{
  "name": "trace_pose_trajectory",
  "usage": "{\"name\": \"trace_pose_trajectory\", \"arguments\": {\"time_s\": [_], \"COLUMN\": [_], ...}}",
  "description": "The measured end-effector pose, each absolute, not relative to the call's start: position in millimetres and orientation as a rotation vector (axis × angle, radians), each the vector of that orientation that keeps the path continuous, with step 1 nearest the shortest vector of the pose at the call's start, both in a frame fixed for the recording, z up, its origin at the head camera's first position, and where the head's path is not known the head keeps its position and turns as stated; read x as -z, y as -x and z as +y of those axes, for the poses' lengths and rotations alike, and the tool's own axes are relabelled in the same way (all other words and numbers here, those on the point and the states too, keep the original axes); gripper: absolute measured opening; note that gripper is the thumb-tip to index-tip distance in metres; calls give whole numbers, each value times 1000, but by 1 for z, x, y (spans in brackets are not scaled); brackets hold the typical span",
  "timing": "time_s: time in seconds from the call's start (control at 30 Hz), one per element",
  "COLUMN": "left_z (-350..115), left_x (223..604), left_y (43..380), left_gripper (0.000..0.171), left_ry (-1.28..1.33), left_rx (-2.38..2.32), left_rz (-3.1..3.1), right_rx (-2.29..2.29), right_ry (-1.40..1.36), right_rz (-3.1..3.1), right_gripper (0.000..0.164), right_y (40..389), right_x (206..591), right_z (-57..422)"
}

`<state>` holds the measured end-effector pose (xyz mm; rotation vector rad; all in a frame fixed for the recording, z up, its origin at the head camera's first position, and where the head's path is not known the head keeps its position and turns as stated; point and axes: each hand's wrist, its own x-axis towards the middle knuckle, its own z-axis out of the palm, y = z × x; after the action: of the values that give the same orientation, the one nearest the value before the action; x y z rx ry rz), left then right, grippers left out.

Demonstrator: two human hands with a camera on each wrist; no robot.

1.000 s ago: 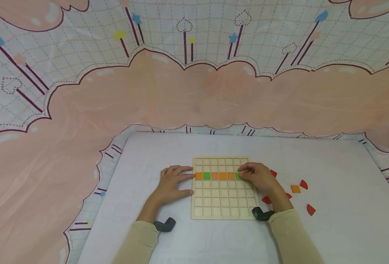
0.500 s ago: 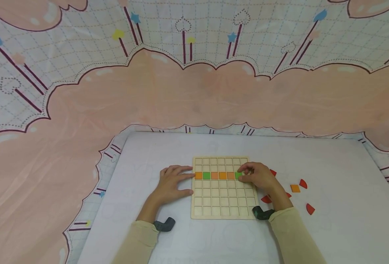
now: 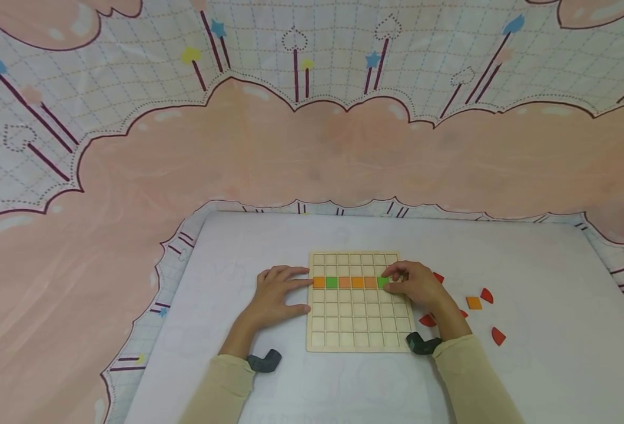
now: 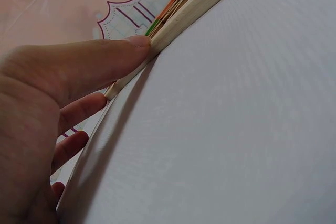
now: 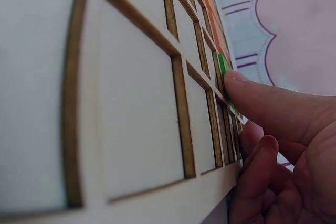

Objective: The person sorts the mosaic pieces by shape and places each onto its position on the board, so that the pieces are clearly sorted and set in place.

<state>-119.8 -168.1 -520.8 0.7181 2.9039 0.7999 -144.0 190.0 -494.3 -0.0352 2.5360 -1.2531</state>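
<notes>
A pale wooden grid board (image 3: 347, 340) lies on the white table. Across its third row from the top runs a line of square tiles in orange, green and salmon. My left hand (image 3: 277, 297) spreads its fingers along the board's left edge, thumb and fingertips touching the rim; the left wrist view shows the thumb (image 4: 113, 61) against the wooden side. At the line's right end, my right hand (image 3: 417, 287) pinches a green square tile (image 3: 382, 282) between thumb and forefinger. The right wrist view has that thumb (image 5: 262, 93) on the green tile's edge, other fingers curled.
Right of the board lie an orange square tile (image 3: 473, 302) and several red quarter-circle pieces, among them one red piece (image 3: 498, 336); some are partly behind the right wrist. A black camera mount (image 3: 423, 343) sits at each wrist. Patterned cloth (image 3: 312, 153) hangs behind the table.
Hardly anything differs. The right thumb has shifted very slightly at the green tile, while the left hand, the board and the loose pieces stay put.
</notes>
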Motion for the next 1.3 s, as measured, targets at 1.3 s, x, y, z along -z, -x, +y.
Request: {"name": "trace_pose_trajectory", "arguments": {"time_s": [1.3], "left_z": [-170], "left_x": [523], "left_y": [122], "left_gripper": [59], "left_ry": [-713], "left_rx": [-792], "left_rz": [2896], "right_rx": [807], "right_ry": [-22], "right_rz": [2711], "right_gripper": [39], "right_y": [107], "right_x": [462], "right_z": [333]}}
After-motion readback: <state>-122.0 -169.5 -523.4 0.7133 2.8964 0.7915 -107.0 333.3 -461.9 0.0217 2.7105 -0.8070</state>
